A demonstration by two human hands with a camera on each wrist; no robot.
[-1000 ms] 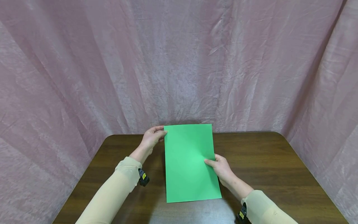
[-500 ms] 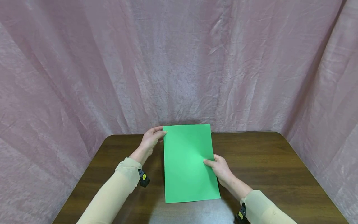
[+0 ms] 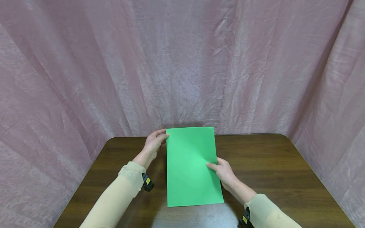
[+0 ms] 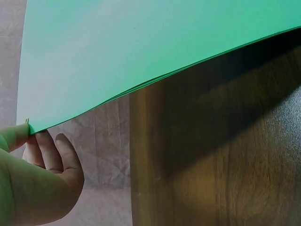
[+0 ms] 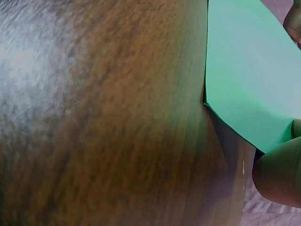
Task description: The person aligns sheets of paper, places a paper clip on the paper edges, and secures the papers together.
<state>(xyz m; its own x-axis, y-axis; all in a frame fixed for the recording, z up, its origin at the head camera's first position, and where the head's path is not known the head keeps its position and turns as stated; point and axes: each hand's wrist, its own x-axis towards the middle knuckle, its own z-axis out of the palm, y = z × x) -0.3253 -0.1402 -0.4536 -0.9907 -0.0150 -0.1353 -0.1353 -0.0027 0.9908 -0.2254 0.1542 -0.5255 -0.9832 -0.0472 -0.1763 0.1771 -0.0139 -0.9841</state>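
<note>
Green sheets of paper [image 3: 191, 167] are held up over the table, their long side running toward the person. At the far left corner, my left hand [image 3: 152, 144] pinches the paper between thumb and fingers. A small thin yellowish bit [image 4: 27, 121], its kind too small to tell, shows at the left thumb tip. Along the lower edge in the left wrist view, two layers part slightly. My right hand [image 3: 225, 172] grips the right edge near its middle, thumb on top; its other fingers are mostly hidden beneath.
A brown wood-grain table [image 3: 265, 164] with rounded far corners lies under the paper. Pink velvety curtains [image 3: 182, 63] hang behind it and on both sides. Dark wrist cameras [image 3: 148, 182] sit at the cuffs of pale sleeves [image 3: 114, 196].
The green paper has shifted very slightly left and toward the person, both hands moving along with it. Each hand keeps its hold.
</note>
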